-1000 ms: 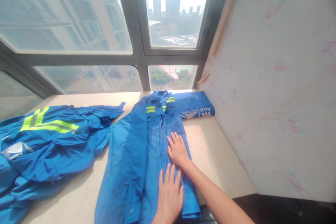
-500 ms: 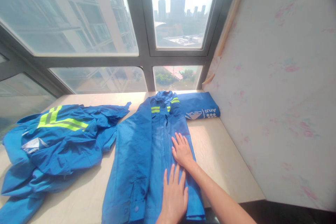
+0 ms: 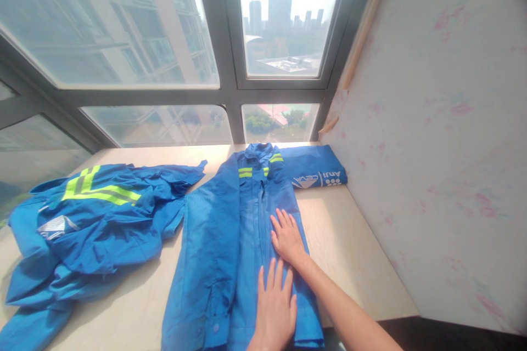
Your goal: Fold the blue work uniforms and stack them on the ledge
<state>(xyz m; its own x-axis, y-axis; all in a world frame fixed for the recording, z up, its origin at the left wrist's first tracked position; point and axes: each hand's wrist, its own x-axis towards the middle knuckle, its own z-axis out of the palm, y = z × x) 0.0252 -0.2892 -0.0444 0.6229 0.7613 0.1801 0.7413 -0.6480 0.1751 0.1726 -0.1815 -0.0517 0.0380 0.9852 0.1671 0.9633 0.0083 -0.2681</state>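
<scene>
A blue work jacket (image 3: 209,241) with yellow reflective strips lies front up on the wooden surface, its collar toward the window. One sleeve is laid lengthwise along its left side. My left hand (image 3: 274,299) rests flat on the lower front of the jacket, fingers spread. Just beyond it, my right hand (image 3: 288,235) also presses flat on the jacket, right of the front zip opening, with its fingers apart. The two hands are close together, and neither grips any cloth.
A second blue jacket (image 3: 123,230) lies crumpled at the left. Behind the upright one's shoulder sits a folded blue garment (image 3: 313,162) with white lettering. A papered wall (image 3: 444,148) bounds the right side, and window frames (image 3: 230,88) stand at the back of the wooden ledge (image 3: 349,263).
The view has shifted very slightly. Both hands stay flat on the jacket in nearly the same place, and the garments have not visibly moved.
</scene>
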